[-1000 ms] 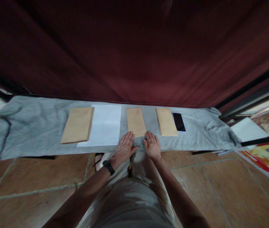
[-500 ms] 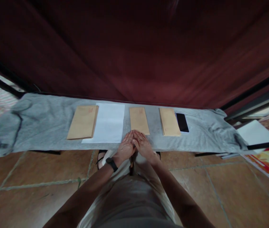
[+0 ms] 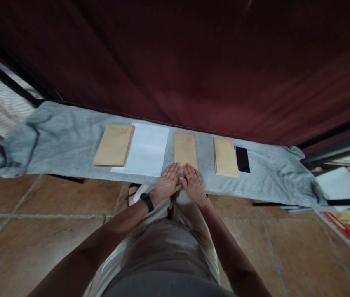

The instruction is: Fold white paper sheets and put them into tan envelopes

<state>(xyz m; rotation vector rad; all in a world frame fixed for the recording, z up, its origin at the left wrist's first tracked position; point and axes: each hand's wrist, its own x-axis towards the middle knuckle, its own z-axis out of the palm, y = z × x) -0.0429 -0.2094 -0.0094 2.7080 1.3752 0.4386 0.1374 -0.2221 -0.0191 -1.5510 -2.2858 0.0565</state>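
Note:
A brown paper envelope (image 3: 185, 147) lies flat in front of me on the grey cloth. My left hand (image 3: 167, 181), with a black band on its wrist, rests at the envelope's near left corner, fingers stretched out. Flat across the near right end of the same envelope is my right hand (image 3: 193, 184), its fingers extended too. The two thumbs are close together, and neither hand grips anything. Under the fingers the near edge of the envelope is hidden.
Left of my hands are white paper sheets (image 3: 149, 149), partly under a stack of brown envelopes (image 3: 114, 145). To the right sit a smaller envelope stack (image 3: 226, 156) and a phone (image 3: 243, 159). Grey cloth (image 3: 69, 140) covers the narrow bench; a dark red curtain (image 3: 175, 62) hangs behind.
My hands have moved apart slightly from being pressed together, and now lie flatter over the envelope's near end. The whole view has tilted a little.

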